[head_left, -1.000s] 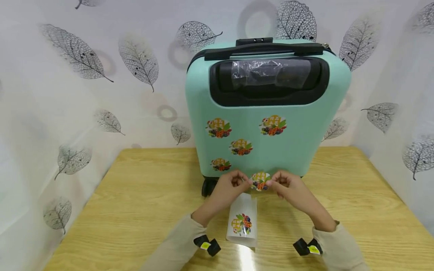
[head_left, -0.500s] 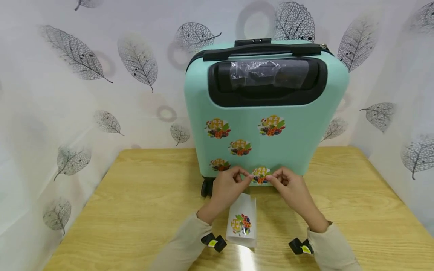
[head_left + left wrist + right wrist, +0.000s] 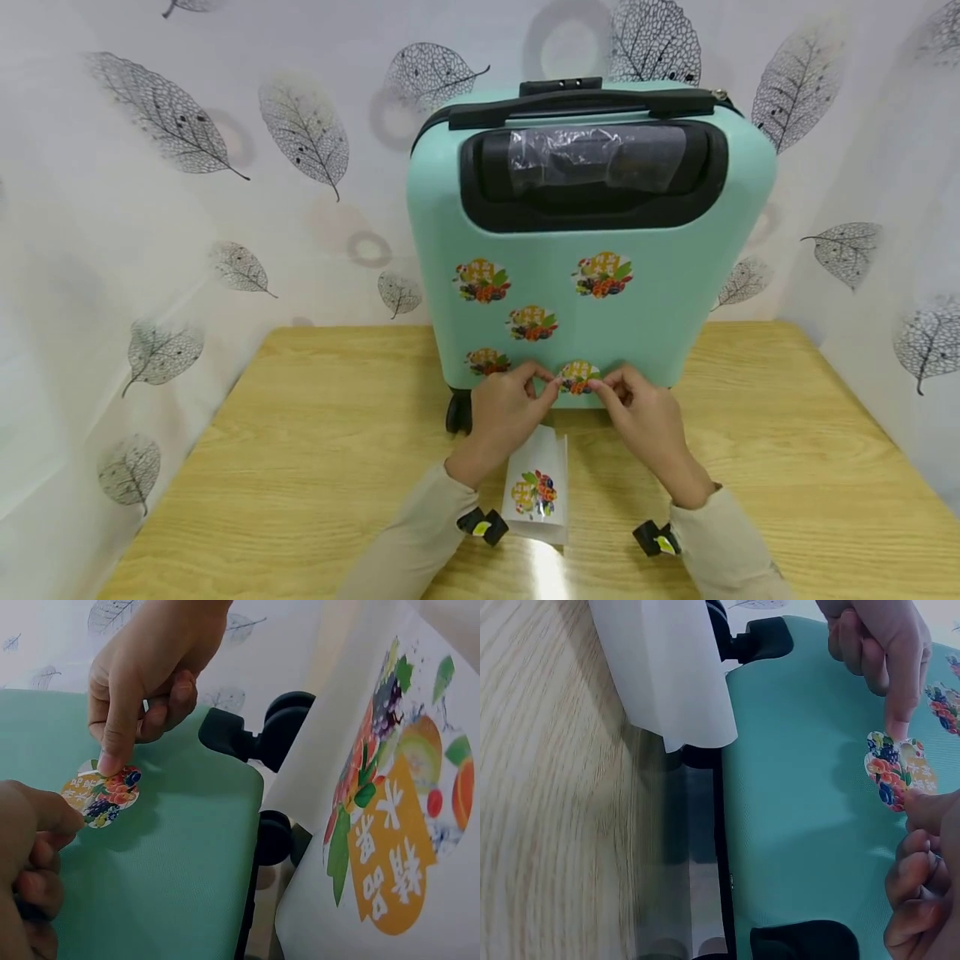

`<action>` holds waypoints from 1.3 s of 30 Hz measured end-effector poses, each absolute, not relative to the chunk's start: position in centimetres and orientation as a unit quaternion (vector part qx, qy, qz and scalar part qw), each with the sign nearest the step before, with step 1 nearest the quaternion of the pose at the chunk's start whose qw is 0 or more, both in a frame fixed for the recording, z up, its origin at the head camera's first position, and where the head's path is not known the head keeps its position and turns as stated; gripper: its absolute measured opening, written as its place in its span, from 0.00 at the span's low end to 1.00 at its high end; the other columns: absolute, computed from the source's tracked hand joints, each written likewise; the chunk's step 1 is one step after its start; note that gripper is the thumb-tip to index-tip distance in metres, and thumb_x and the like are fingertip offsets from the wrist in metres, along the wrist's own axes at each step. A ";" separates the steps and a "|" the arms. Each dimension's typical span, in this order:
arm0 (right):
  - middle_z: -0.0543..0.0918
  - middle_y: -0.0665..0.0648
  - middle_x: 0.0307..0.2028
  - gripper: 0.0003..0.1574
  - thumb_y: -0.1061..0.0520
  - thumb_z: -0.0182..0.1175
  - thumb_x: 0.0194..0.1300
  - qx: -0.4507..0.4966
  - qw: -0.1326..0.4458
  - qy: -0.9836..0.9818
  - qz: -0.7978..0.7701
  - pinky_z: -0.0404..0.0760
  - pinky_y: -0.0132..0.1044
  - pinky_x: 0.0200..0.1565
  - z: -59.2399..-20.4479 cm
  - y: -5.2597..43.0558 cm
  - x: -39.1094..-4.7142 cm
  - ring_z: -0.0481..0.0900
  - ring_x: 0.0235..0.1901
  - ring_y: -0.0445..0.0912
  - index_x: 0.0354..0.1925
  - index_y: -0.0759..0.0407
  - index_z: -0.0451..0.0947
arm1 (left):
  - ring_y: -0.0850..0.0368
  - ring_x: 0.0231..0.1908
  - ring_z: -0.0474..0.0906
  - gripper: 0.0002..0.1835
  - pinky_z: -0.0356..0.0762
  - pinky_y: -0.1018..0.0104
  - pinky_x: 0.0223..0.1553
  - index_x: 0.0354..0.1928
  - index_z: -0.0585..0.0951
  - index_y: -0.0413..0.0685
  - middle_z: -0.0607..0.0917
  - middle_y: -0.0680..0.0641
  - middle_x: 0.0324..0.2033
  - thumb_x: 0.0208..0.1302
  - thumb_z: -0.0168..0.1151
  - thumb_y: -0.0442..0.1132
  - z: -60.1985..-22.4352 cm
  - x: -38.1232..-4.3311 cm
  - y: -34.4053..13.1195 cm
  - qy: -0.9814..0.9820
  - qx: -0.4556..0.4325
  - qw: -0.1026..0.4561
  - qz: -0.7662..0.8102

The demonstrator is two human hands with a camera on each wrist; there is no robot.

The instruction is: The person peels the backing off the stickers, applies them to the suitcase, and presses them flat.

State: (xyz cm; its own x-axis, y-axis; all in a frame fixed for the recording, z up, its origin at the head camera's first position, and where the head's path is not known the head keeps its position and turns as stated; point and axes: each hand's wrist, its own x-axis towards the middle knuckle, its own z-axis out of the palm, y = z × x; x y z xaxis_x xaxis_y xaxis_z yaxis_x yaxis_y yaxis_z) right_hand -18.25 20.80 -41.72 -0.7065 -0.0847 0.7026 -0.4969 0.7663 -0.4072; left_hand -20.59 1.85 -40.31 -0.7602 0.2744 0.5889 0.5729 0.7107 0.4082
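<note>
A round fruit sticker point(image 3: 577, 377) is at the lower front of a mint-green suitcase point(image 3: 645, 325). My left hand point(image 3: 506, 415) pinches its left edge, and my right hand point(image 3: 647, 417) pinches the right edge between thumb and forefinger. In the left wrist view the sticker point(image 3: 105, 796) lies close over the shell with a shadow beside it; whether it is stuck down I cannot tell. The right wrist view has the same sticker point(image 3: 892, 771) between both thumbs. Several matching stickers, one of them a middle sticker point(image 3: 532, 323), are on the suitcase above and to the left.
A curled white backing sheet point(image 3: 536, 450) bearing another fruit sticker point(image 3: 534, 494) lies on the wooden table point(image 3: 337, 433) between the forearms. A black wheel point(image 3: 459, 412) shows at the suitcase's lower left. Behind stands a leaf-patterned wall covering point(image 3: 315, 250).
Both hands have moved up a little with the sticker, from the suitcase's bottom edge onto its lower front. The pinch on both sides has stayed.
</note>
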 end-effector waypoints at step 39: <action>0.63 0.49 0.05 0.36 0.34 0.40 0.73 0.142 0.436 -0.875 0.155 0.47 0.26 0.10 -41.7 20.4 -18.5 0.44 0.09 0.29 0.17 0.55 0.67 | 0.68 0.07 0.41 0.11 0.35 0.75 0.12 0.24 0.80 0.58 0.66 0.57 0.02 0.59 0.68 0.53 -39.6 -20.6 2.3 -0.902 -0.223 0.356 -0.100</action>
State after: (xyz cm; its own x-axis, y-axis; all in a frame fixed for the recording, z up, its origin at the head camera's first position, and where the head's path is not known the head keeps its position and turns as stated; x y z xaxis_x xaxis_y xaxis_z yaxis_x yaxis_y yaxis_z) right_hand -18.55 20.38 -41.72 -0.5790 -0.1132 0.8074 -0.3833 0.9119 -0.1470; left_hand -20.56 2.32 -39.62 -0.6474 0.3311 0.6865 0.4731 0.8807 0.0213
